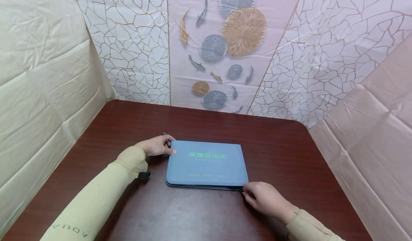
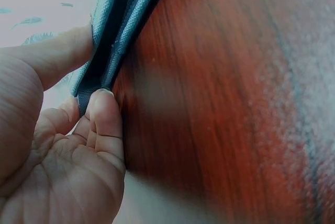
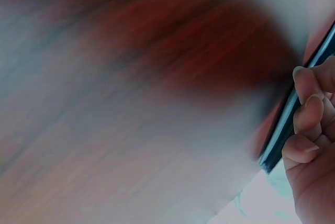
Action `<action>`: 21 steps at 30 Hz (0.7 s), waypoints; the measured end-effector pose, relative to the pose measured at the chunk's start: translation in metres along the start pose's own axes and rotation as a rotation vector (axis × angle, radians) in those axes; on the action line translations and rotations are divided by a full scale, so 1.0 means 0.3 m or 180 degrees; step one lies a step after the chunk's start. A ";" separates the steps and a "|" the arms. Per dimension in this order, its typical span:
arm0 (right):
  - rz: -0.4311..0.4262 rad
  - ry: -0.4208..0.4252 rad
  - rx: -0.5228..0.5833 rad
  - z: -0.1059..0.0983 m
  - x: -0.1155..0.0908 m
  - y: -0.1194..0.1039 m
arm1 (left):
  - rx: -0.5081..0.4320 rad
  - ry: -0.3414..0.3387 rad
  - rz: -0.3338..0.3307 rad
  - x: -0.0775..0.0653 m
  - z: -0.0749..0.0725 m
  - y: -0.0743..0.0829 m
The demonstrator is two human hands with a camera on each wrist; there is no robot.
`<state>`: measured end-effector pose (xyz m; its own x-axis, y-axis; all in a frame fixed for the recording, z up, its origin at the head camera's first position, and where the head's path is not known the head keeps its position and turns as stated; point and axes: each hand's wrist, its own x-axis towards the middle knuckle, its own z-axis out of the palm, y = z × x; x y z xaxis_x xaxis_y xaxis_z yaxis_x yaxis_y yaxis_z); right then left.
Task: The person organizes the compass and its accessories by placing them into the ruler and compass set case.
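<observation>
A flat blue case (image 1: 209, 164) with green HERO lettering lies on the brown table. Its two fabric-covered sides part along a dark gap (image 2: 118, 41) in the left wrist view, where a dark ribbed tab (image 2: 86, 96) joins them at the end. My left hand (image 1: 157, 145) holds the case's far left corner, thumb on the cover and fingers curled at the tab. At the near right corner, my right hand (image 1: 265, 198) grips the edge with curled fingers (image 3: 309, 115). The thumb's contact there is hidden in the right wrist view.
The dark red-brown table (image 1: 283, 151) has rounded far corners. A patterned cloth (image 1: 212, 55) with fish and round leaf shapes hangs behind it, and pale quilted-looking sheets (image 1: 42, 73) stand along both sides. A dark band (image 1: 144, 174) shows at my left wrist.
</observation>
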<state>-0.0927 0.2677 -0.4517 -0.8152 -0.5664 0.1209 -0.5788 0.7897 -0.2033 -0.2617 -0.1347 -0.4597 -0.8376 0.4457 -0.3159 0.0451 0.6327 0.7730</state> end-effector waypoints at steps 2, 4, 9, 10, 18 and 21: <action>-0.0041 0.0028 -0.0022 0.000 0.006 -0.007 | -0.0013 0.0003 -0.0009 0.001 0.001 -0.001; -0.0072 0.0038 -0.0039 0.001 0.012 -0.013 | -0.0021 0.0002 -0.0013 0.001 0.002 -0.002; -0.0109 0.0017 -0.0050 0.000 0.025 -0.029 | 0.0001 0.0001 -0.0012 0.000 0.002 -0.003; -0.0112 0.0009 -0.0049 0.000 0.028 -0.032 | 0.0016 0.0003 -0.0014 0.000 0.002 -0.004; -0.0069 -0.0125 -0.0078 0.001 0.048 -0.058 | 0.0007 0.0001 -0.0029 -0.007 0.002 0.002; -0.0056 -0.0152 -0.0105 0.003 0.052 -0.064 | 0.0002 -0.0005 -0.0022 -0.007 0.002 0.003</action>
<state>-0.0945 0.2435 -0.4468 -0.8035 -0.5902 0.0774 -0.5940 0.7864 -0.1695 -0.2596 -0.1347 -0.4586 -0.8371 0.4423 -0.3221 0.0396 0.6361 0.7706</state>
